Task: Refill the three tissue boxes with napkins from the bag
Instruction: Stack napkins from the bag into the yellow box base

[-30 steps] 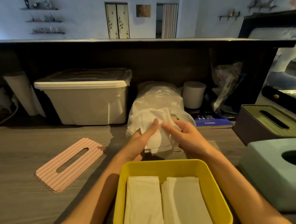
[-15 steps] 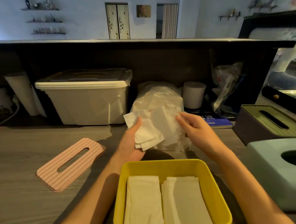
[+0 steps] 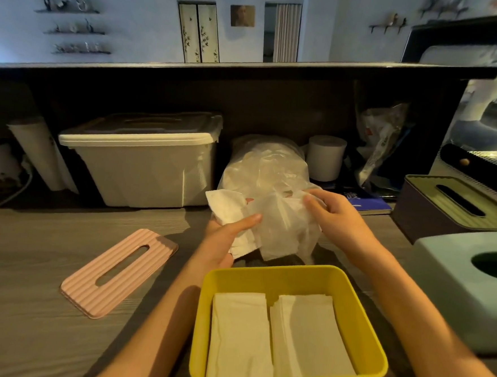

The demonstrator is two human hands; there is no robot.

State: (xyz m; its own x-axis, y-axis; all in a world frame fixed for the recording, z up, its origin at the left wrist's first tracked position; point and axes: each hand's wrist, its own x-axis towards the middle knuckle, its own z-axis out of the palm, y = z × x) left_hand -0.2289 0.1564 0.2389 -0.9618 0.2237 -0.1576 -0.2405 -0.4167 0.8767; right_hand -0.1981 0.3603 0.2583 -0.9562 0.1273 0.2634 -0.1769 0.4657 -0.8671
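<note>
A: Start closest. What's nearest us?

B: The yellow box (image 3: 348, 295), open on the bench (image 3: 27, 305), with two stacks of napkins (image 3: 281, 337) lying side by side inside. It looks partly filled.

A: And its lid?

B: The pink ribbed lid (image 3: 118, 272) lies flat to the left, well apart from the box.

A: The hands?

B: Both are up just behind the box. The left hand (image 3: 226, 237) pinches a small bunch of napkins (image 3: 225, 206), thumb across the front. The right hand (image 3: 336, 221) has its fingers curled into the thin plastic of the bag (image 3: 269, 172), gripping it by the opening.

A: How will that bunch handle?

B: Light and limp, I'd say. The sheets already fan out at the corners, so a pinch at one edge lets them splay. Better to take the bunch across its middle, flat between thumb and fingers, and lower it square into the box. The bag is slick and floppy; it wants one hand holding it steady.

A: Further out?

B: To the right, a pale green box (image 3: 454, 291) with a round opening, then a dark box (image 3: 416, 212) with a slotted green top; both wear their lids. At the back sit a lidded storage tub (image 3: 143, 166) and a paper roll (image 3: 326, 158).
</note>
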